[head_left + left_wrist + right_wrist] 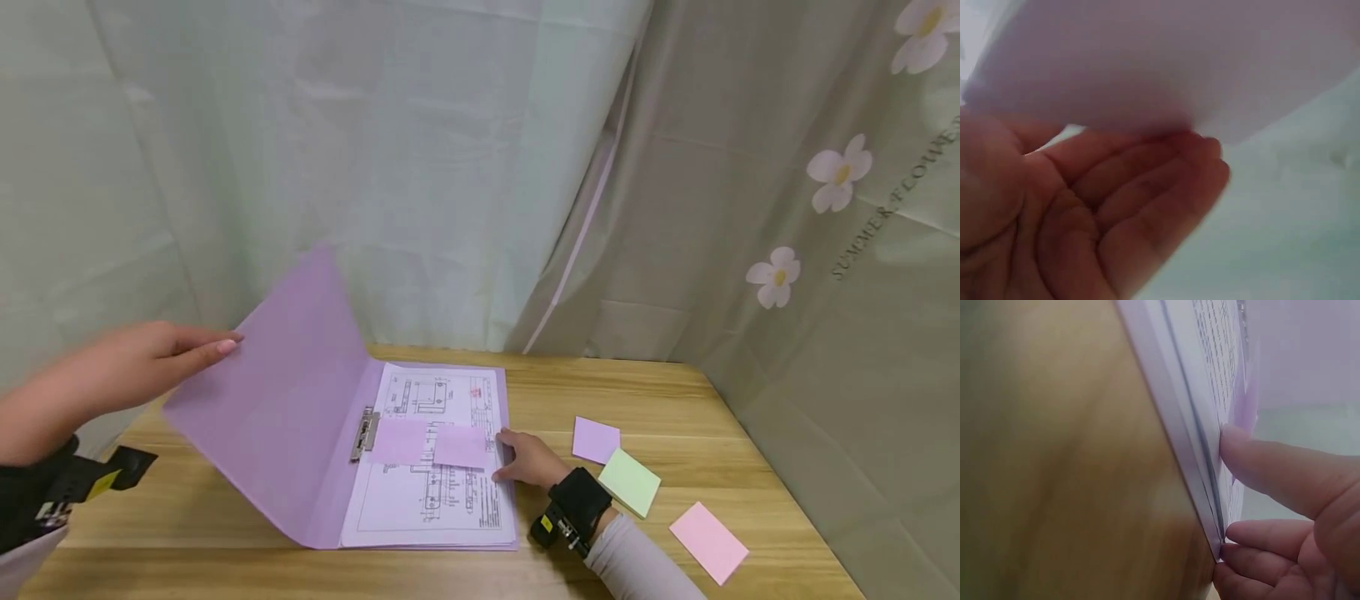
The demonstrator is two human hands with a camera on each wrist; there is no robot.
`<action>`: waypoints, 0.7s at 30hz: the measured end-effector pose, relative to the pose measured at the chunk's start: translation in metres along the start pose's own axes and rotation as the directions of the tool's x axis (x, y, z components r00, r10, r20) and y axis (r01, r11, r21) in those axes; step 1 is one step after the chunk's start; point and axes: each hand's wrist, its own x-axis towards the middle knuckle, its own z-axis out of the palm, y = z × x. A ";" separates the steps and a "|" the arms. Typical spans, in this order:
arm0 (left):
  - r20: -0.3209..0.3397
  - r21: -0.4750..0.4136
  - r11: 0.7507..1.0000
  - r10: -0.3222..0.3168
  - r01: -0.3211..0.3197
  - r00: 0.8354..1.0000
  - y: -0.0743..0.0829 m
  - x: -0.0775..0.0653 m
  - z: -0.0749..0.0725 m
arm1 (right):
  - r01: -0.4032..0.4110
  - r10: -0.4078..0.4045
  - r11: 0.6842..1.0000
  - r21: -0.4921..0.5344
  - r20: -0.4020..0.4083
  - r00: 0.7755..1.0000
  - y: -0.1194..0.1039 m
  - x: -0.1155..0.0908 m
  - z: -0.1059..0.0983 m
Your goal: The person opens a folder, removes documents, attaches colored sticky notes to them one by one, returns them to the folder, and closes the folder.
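In the head view a purple folder (270,392) lies spread on the table, its front cover raised and tilted. My left hand (161,354) pinches the left edge of that cover, thumb on the inner face. Printed technical drawings (416,508) fill the folder beside a metal clip (365,435). Two purple sticky notes (461,446) (397,442) cross the top drawing, the right one slightly lifted. At the right edge of the sheets, my right hand (536,460) touches the paper stack (1188,412) with thumb and fingertips apart.
Right of the folder on the wooden table (645,392) lie a purple sticky pad (596,439), a green sticky pad (630,482) touching it, and a pink sticky pad (709,542) nearer the front. Curtains (450,183) hang behind and at the right.
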 end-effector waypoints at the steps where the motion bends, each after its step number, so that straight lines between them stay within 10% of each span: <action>1: -0.009 -0.033 0.999 0.011 -0.011 1.000 0.003 0.001 0.001 | -0.003 0.003 1.000 0.003 0.004 1.000 0.000 0.000 0.000; 10: -0.147 -0.174 0.974 0.121 -0.146 0.982 0.037 0.010 0.015 | -0.002 0.002 1.000 -0.005 0.003 1.000 0.003 -0.002 -0.003; 21: -0.157 -0.198 0.963 0.155 -0.185 0.975 0.083 0.018 0.034 | 0.027 -0.027 1.000 -0.011 -0.062 0.998 0.013 -0.003 -0.006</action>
